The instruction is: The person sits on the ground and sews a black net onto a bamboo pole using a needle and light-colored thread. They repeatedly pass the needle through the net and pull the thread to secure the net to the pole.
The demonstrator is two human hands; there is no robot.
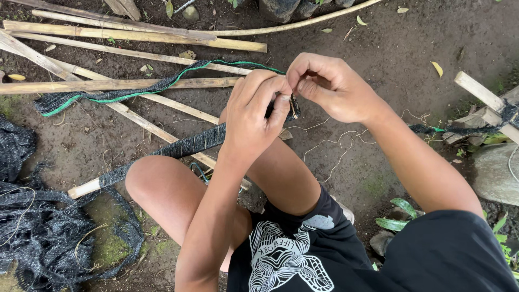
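Bare dirt ground (pixel 411 48) strewn with bamboo sticks (pixel 135 35), left hand (pixel 254 113) and right hand (pixel 332 86) raised above the knee (pixel 157 178), fingertips pinched together on a small dark clip (pixel 293 105), black netting (pixel 184 145) just left of the knee.

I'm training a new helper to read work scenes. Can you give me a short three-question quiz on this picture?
1. True or false: both hands meet at one small dark object above the knees.
2. What runs along the edge of the black net strip lying over the bamboo sticks? A) a green cord B) a red ribbon C) a metal chain
3. Fill in: the heap of black netting lies on the ____ side of the picture.

Key: 1 true, the left hand and right hand pinch it together. 2 A. 3 left.
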